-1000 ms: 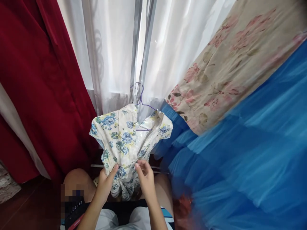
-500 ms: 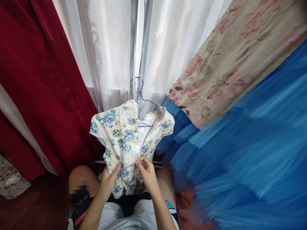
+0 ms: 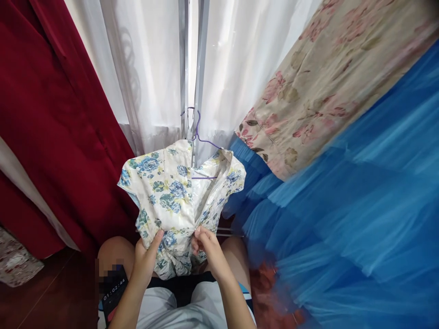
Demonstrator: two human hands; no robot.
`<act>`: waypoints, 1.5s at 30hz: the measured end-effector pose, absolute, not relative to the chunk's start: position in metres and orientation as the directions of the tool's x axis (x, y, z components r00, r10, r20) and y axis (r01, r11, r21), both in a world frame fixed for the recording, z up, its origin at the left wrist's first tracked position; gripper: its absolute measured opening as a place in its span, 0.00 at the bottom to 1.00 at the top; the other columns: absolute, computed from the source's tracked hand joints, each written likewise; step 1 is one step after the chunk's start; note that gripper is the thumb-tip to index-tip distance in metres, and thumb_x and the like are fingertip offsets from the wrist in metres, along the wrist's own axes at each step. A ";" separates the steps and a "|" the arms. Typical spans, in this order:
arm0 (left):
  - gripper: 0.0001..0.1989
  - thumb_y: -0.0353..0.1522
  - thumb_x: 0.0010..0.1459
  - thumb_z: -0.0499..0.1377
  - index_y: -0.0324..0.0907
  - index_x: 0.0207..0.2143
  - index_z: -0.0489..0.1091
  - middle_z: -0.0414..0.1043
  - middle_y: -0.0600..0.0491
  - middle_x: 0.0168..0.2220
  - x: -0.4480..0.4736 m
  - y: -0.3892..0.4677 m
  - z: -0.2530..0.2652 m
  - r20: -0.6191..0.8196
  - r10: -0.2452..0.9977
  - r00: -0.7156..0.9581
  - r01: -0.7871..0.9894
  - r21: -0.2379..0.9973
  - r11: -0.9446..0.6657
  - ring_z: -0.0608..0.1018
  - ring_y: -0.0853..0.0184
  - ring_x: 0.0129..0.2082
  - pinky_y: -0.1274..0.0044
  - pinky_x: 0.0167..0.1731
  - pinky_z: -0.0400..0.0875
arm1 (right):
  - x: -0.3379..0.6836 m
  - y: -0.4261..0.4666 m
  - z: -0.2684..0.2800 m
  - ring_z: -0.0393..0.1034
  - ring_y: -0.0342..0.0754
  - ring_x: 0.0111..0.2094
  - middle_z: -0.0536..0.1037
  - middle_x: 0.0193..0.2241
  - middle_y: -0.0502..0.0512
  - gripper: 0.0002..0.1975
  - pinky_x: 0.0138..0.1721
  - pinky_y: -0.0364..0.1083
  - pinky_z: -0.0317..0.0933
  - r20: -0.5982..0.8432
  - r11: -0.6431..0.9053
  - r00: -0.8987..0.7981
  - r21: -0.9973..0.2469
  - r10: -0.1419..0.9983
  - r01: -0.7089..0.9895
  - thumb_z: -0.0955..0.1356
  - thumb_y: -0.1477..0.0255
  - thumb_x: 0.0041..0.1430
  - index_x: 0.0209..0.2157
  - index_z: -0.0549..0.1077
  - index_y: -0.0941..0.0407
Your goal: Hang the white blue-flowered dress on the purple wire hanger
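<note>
A white dress [image 3: 178, 201] with blue flowers and yellow-green leaves hangs in front of me on a purple wire hanger [image 3: 198, 130]. Its front stands open in a V, and the lower part bunches up near my lap. My left hand [image 3: 146, 253] is closed on the dress's left side at the waist, thumb on top and the other fingers hidden behind the cloth. At the bottom of the V, my right hand [image 3: 207, 242] pinches the fabric edge between thumb and forefinger. Whether a small fastener sits in that pinch I cannot tell.
Grey metal uprights [image 3: 200, 55] rise behind the hanger, before white curtains [image 3: 147, 68]. Dark red cloth [image 3: 68, 128] hangs at left. On the right are beige floral fabric [image 3: 308, 91] and blue tulle [image 3: 343, 219]. A phone [image 3: 115, 292] showing a timer lies by my left thigh.
My left hand has drawn the waist fabric a little to the left, and the bodice lies flatter. The right hand keeps its pinch at the opening's edge. The view has shifted slightly.
</note>
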State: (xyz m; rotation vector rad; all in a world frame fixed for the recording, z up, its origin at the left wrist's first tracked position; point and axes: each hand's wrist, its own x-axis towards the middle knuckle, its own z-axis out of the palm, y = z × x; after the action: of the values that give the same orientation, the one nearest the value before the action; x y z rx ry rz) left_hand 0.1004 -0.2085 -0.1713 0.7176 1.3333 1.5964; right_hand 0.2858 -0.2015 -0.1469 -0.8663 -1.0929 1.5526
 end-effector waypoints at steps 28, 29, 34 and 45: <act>0.07 0.24 0.56 0.53 0.43 0.28 0.59 0.66 0.56 0.28 0.144 -0.203 -0.117 0.207 0.907 0.368 0.590 0.702 -0.399 0.69 0.69 0.28 0.79 0.29 0.58 | 0.294 -0.112 -0.009 0.54 0.37 0.14 0.71 0.14 0.47 0.13 0.16 0.39 0.47 0.273 0.260 -0.035 -0.941 0.961 -0.218 0.71 0.63 0.54 0.25 0.72 0.58; 0.07 0.24 0.55 0.53 0.43 0.28 0.58 0.66 0.56 0.27 0.142 -0.205 -0.116 0.191 0.910 0.367 0.618 0.681 -0.392 0.69 0.69 0.28 0.79 0.29 0.58 | 0.292 -0.100 0.005 0.53 0.37 0.14 0.71 0.14 0.47 0.13 0.17 0.39 0.47 0.301 0.285 -0.033 -0.927 0.953 -0.245 0.71 0.63 0.53 0.24 0.72 0.58; 0.06 0.25 0.55 0.55 0.43 0.28 0.62 0.68 0.57 0.25 0.138 -0.207 -0.122 0.122 0.910 0.396 0.614 0.702 -0.362 0.71 0.68 0.27 0.79 0.28 0.60 | 0.282 -0.080 0.037 0.50 0.36 0.14 0.68 0.14 0.45 0.12 0.16 0.40 0.42 0.335 0.309 -0.018 -0.886 0.942 -0.344 0.71 0.63 0.51 0.25 0.73 0.59; 0.16 0.36 0.67 0.52 0.45 0.54 0.69 0.74 0.54 0.33 0.134 -0.119 0.022 0.716 0.679 0.160 0.365 0.596 -0.715 0.76 0.67 0.32 0.77 0.35 0.69 | 0.296 -0.121 0.032 0.54 0.38 0.15 0.68 0.13 0.45 0.14 0.19 0.40 0.48 0.412 0.405 -0.061 -0.909 0.909 -0.100 0.69 0.59 0.56 0.28 0.70 0.56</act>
State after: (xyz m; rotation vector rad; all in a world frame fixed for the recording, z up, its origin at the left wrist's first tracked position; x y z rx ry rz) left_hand 0.1339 -0.1187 0.0219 2.1557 1.0059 1.5746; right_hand 0.2960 -0.1214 0.0318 -0.7950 -1.3749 0.9879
